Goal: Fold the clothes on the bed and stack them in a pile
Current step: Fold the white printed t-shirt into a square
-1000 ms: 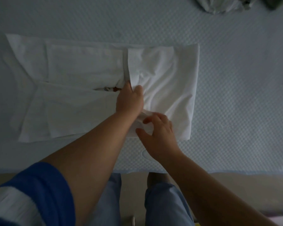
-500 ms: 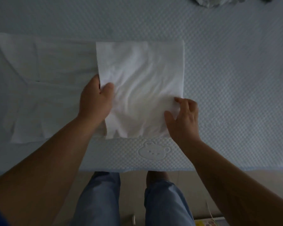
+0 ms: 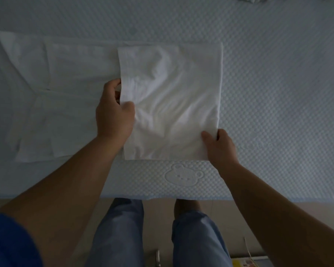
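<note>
So the white shirt (image 3: 123, 97) lies w/ its long axis running sideways on the bed (image 3: 278, 93), unfolded part stretching off past the left hand (image 3: 114, 114), which pinches the flap's left edge, while the right hand (image 3: 218, 145) pinches the near right corner, so prob the left's nearer for the next fold.

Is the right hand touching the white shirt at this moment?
Touching. The head view shows the right hand pinching the near right corner of the folded white shirt, thumb lying on top of the cloth with no gap.
</note>
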